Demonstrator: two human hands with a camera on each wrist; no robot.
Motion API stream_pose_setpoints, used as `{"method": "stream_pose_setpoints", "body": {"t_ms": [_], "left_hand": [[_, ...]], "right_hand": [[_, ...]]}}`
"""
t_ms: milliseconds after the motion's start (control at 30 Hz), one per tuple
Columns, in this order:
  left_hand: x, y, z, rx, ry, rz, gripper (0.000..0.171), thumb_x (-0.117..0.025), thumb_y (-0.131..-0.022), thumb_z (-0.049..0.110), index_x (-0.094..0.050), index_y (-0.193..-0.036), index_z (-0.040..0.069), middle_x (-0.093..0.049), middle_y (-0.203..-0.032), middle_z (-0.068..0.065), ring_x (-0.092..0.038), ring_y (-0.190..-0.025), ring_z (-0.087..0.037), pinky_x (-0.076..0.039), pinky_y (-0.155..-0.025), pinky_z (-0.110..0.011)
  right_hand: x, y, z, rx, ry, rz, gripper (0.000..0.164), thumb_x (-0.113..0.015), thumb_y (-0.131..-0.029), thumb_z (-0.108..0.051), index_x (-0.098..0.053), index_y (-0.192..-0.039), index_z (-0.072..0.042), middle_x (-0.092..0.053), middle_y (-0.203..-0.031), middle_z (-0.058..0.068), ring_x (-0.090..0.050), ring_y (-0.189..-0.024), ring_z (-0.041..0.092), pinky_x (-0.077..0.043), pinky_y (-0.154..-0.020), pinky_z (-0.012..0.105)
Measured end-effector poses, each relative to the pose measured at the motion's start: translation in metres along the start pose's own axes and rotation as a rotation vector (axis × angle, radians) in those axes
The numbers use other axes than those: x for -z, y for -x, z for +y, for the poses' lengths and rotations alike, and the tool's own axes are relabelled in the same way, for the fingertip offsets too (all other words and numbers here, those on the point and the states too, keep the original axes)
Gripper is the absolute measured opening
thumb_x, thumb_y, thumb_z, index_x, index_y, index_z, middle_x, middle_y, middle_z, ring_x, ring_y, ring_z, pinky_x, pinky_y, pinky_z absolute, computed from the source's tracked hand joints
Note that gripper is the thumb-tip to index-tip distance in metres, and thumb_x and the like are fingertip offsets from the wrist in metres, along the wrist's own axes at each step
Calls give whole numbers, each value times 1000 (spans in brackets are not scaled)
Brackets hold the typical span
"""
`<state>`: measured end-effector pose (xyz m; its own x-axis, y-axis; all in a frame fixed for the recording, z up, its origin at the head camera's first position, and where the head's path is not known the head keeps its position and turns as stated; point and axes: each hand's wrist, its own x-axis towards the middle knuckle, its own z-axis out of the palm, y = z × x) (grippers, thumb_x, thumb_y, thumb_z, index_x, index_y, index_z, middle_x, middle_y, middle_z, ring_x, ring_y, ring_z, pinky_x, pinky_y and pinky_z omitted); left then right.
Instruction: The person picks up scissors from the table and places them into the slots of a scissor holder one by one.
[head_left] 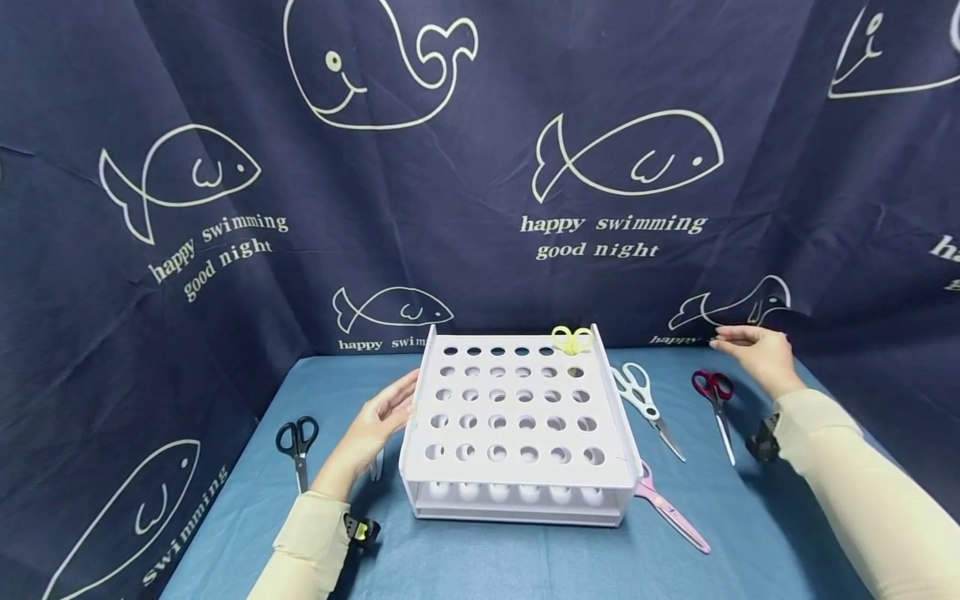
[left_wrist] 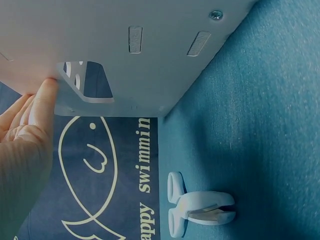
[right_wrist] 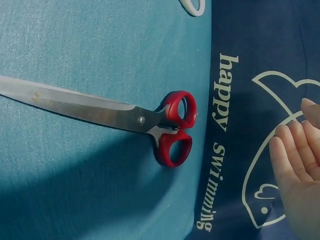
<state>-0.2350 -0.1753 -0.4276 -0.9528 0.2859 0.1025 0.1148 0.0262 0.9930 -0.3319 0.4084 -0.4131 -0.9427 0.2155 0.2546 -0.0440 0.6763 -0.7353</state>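
A white rack (head_left: 510, 467) with rows of round holes stands mid-table. My left hand (head_left: 386, 412) touches its left side with fairly straight fingers; in the left wrist view the fingertips rest on the side panel (left_wrist: 165, 75) near a cut-out. Yellow-handled scissors (head_left: 572, 342) stand in the rack's back right corner hole. On the far right my right hand (head_left: 757, 357) hovers above the table, holding nothing, fingers extended. Below and left of it lie red-handled scissors (right_wrist: 175, 127), flat on the cloth, blades toward the front.
Scissors with pale mint handles (head_left: 637, 392) and pink scissors (head_left: 671, 512) lie right of the rack. Black-handled scissors (head_left: 298, 442) lie at the left. Small white scissors (left_wrist: 202, 207) lie beside the rack's left side. A dark blue printed curtain (head_left: 480, 208) hangs behind the table.
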Motion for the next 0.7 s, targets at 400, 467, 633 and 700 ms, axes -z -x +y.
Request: {"method": "stream_pose_setpoints", "body": {"t_ms": [400,467,633,700], "left_hand": [[2,1,-5,-11,-7,-21,57,-53,-100,17,-31,-151,6,-35,-155,-16,-40,-138,-15,-46,-102,-23],[1,1,-5,-24,-4,-25,57,-52,-100,17,-31,-151,5,-34,-155,-17,-39,-139,-18,-46,-102,-23],[1,0,-3,-35,3,-26,57,-53,-99,16,-31,-151,5,-34,-155,-17,-36,-141,-23,-46,-103,-25],[1,1,-2,-30,6,-25,57,-54,-99,15,-32,-151,6,-35,-155,-16,-37,-140,-21,-46,-103,-24]], "right_hand": [[-7,6,14,30,13,-22,46,-71,-88,-32,-66,-117,4,-62,-77,-32,-49,-67,-25,-38,-64,3],[-7,7,16,32,15,-23,46,-72,-88,-32,-66,-116,4,-68,-79,-23,-50,-67,-24,-38,-64,4],[-7,5,21,39,8,-43,46,-73,-87,-29,-65,-117,6,-72,-83,-15,-51,-67,-23,-40,-64,4],[-7,6,27,26,18,-58,48,-73,-87,-29,-64,-118,7,-72,-84,-13,-50,-67,-22,-42,-63,6]]}}
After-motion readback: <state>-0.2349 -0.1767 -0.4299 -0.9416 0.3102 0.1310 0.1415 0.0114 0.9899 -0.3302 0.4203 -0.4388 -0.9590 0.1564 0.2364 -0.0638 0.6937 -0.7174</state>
